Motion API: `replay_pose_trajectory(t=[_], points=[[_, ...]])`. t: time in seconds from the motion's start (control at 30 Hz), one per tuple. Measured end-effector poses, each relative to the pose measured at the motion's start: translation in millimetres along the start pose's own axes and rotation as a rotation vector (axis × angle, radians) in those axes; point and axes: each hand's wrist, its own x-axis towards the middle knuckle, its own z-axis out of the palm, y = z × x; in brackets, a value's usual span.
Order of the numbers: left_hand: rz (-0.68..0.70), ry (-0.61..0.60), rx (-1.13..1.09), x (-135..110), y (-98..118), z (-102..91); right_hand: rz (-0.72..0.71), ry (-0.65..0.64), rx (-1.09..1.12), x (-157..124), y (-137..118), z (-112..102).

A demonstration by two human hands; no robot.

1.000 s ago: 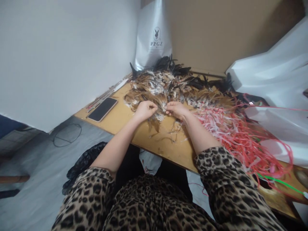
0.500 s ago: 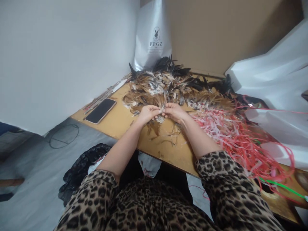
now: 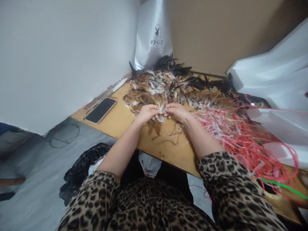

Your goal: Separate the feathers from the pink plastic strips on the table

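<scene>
Both my hands meet over the wooden table, pinching a small bunch of brown and whitish feathers. My left hand is closed on its left side, thumb and fingertips pressed together. From the right, my right hand grips the same bunch with closed fingertips. Just beyond my hands spreads a large heap of brown, white and black feathers. A few loose feathers lie on the table beneath my hands. The quill ends between my fingertips are too small to make out.
A phone lies at the left. Red and pink plastic strips pile up at the right, with a green strip. A white printed bag stands behind the feathers; white sheeting is at right. A black plastic bag sits below.
My hands stay together on the feather bunch, with the right hand shifted very slightly to the right. The view has moved a little; the other things lie as before.
</scene>
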Motion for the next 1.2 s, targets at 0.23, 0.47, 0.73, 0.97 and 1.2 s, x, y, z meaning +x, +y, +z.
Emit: replay_pose_trajectory(t=[0.23, 0.47, 0.73, 0.97, 1.2], points=[[0.009, -0.017, 0.047, -2.0, 1.1, 1.1, -0.135, 0.010, -0.111, 0.8, 1.7, 7.9], [0.003, -0.024, 0.053, -1.8, 0.3, -1.2, -0.106, -0.041, -0.087, 0.0, 0.3, 5.0], [0.047, -0.005, 0.144, -0.5, -0.4, -2.0, -0.115, 0.042, -0.048, -0.5, 0.3, 13.4], [0.330, 0.187, 0.488, -12.0, 0.9, -32.5, -0.083, 0.063, -0.042, 1.8, 2.3, 1.5], [0.445, -0.210, 1.296, -35.7, 16.0, -37.6, -0.112, 0.042, -0.131, 0.4, 3.4, 6.2]])
